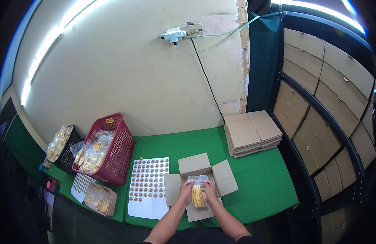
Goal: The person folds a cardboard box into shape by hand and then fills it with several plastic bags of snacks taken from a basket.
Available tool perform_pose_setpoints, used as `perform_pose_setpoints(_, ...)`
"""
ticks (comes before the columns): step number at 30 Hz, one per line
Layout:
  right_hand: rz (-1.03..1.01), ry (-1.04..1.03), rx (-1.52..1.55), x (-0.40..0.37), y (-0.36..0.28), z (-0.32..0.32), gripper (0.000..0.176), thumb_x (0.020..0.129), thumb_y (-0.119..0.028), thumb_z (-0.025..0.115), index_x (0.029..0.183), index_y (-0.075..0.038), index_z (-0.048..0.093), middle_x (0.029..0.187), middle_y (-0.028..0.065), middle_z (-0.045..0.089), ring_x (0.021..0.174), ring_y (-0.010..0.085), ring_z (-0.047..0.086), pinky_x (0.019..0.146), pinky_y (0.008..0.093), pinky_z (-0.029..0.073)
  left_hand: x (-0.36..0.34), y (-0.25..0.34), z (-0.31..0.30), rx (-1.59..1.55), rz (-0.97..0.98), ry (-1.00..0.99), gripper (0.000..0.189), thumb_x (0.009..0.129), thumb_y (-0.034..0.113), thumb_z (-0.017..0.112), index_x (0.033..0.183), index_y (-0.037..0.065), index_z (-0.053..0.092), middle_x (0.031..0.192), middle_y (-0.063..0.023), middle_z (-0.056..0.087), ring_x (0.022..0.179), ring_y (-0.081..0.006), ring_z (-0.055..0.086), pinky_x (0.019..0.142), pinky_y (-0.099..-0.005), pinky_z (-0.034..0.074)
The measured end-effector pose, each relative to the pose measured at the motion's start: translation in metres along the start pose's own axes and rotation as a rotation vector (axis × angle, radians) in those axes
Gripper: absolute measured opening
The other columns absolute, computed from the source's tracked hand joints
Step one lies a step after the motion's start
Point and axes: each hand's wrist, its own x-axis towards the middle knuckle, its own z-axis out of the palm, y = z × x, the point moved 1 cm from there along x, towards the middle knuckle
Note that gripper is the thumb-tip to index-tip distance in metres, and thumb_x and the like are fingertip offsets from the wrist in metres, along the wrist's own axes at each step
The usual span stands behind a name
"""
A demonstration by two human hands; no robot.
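Observation:
A clear plastic bag of yellow stick-shaped snacks point(197, 196) hangs upright between my two hands, over an open cardboard box point(175, 184). My left hand point(185, 190) pinches the bag's upper left edge, and my right hand point(210, 189) pinches its upper right edge. The box's flaps are folded outward, and some clear plastic shows inside behind the bag. Left of the box lies a white sheet of round brown stickers point(149, 183), with its lower part bare.
A maroon basket point(122, 162) of filled bags stands at the left, beside a black basket point(72, 150), a small pink basket point(110, 203) and another sticker sheet point(80, 185). Flattened cardboard boxes point(253, 132) are stacked at the back right. Shelves of cartons point(318, 130) line the right.

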Motion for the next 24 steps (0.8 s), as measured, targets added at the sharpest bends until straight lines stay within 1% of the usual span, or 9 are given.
perform_pose_setpoints(5,-0.052,0.007,0.084,0.006,0.004,-0.005,0.019,0.093,-0.017,0.048,0.090,-0.004,0.063,0.082,0.0012,0.062,0.077,0.0119,0.055,0.071,0.0275,0.045,0.006,-0.005,0.002,0.231,0.151,0.075,0.022,0.092,0.020,0.055,0.088,0.001,0.063,0.080,-0.0023,0.061,0.071,-0.0099,0.054,0.067,-0.0247,0.045)
perform_pose_setpoints(8,-0.123,0.016,-0.287,0.002,-0.002,-0.011,0.018,0.089,-0.017,0.052,0.099,-0.003,0.059,0.094,0.0064,0.061,0.087,0.0191,0.056,0.078,0.0327,0.044,0.005,-0.011,0.001,0.294,0.242,0.217,0.022,0.090,0.019,0.056,0.083,0.000,0.064,0.073,-0.0007,0.058,0.066,-0.0087,0.051,0.062,-0.0233,0.043)
perform_pose_setpoints(10,-0.656,0.271,-0.863,-0.026,-0.043,-0.003,0.032,0.086,-0.028,0.059,0.107,-0.005,0.054,0.112,0.0132,0.055,0.096,0.0286,0.053,0.083,0.0412,0.043,0.002,0.005,-0.002,0.379,0.302,0.265,0.021,0.089,0.018,0.058,0.082,-0.001,0.064,0.068,-0.0001,0.056,0.063,-0.0074,0.050,0.058,-0.0221,0.042)
perform_pose_setpoints(14,-0.515,-0.229,-0.846,-0.035,-0.032,-0.009,0.059,0.079,-0.034,0.065,0.125,-0.003,0.045,0.123,0.0195,0.046,0.115,0.0363,0.044,0.097,0.0430,0.036,-0.032,0.045,0.026,0.176,0.121,-0.018,0.024,0.088,0.021,0.059,0.098,-0.001,0.061,0.080,-0.0027,0.058,0.068,-0.0083,0.055,0.056,-0.0210,0.044)
perform_pose_setpoints(16,-0.535,-0.216,-0.821,-0.020,-0.020,-0.023,0.058,0.083,-0.029,0.061,0.130,-0.003,0.041,0.121,0.0180,0.049,0.115,0.0312,0.048,0.097,0.0391,0.039,-0.023,0.032,0.016,0.056,0.032,-0.160,0.030,0.088,0.022,0.061,0.108,0.001,0.058,0.095,-0.0061,0.060,0.084,-0.0126,0.058,0.068,-0.0228,0.047)
perform_pose_setpoints(18,0.080,-0.272,0.033,-0.014,-0.016,-0.029,0.042,0.086,-0.017,0.056,0.123,-0.002,0.044,0.110,0.0133,0.056,0.100,0.0240,0.058,0.084,0.0353,0.049,-0.020,0.028,0.006,0.433,0.406,-0.018,0.037,0.088,0.026,0.060,0.116,0.002,0.054,0.106,-0.0078,0.059,0.098,-0.0152,0.056,0.082,-0.0269,0.046)
perform_pose_setpoints(20,0.139,-0.277,0.079,-0.021,-0.022,-0.027,0.037,0.089,-0.011,0.050,0.124,-0.002,0.043,0.106,0.0094,0.058,0.092,0.0189,0.061,0.078,0.0318,0.051,-0.014,0.011,-0.002,0.503,0.390,0.081,0.038,0.090,0.028,0.058,0.119,0.005,0.052,0.109,-0.0066,0.058,0.103,-0.0157,0.054,0.089,-0.0299,0.043)
perform_pose_setpoints(22,0.157,-0.244,0.010,-0.019,-0.017,-0.020,0.034,0.089,-0.015,0.052,0.121,-0.002,0.045,0.106,0.0088,0.058,0.091,0.0174,0.061,0.078,0.0314,0.050,-0.013,-0.002,-0.009,-0.007,-0.228,-0.214,0.032,0.088,0.030,0.060,0.113,0.010,0.054,0.098,-0.0030,0.060,0.094,-0.0133,0.057,0.081,-0.0308,0.046)
perform_pose_setpoints(24,0.044,-0.296,-0.155,-0.005,0.007,-0.021,0.038,0.088,-0.019,0.058,0.120,-0.002,0.046,0.105,0.0076,0.059,0.091,0.0152,0.060,0.077,0.0304,0.050,-0.012,-0.010,-0.011,0.032,-0.157,-0.223,0.024,0.090,0.026,0.057,0.108,0.010,0.056,0.095,-0.0015,0.061,0.086,-0.0114,0.058,0.075,-0.0280,0.047)
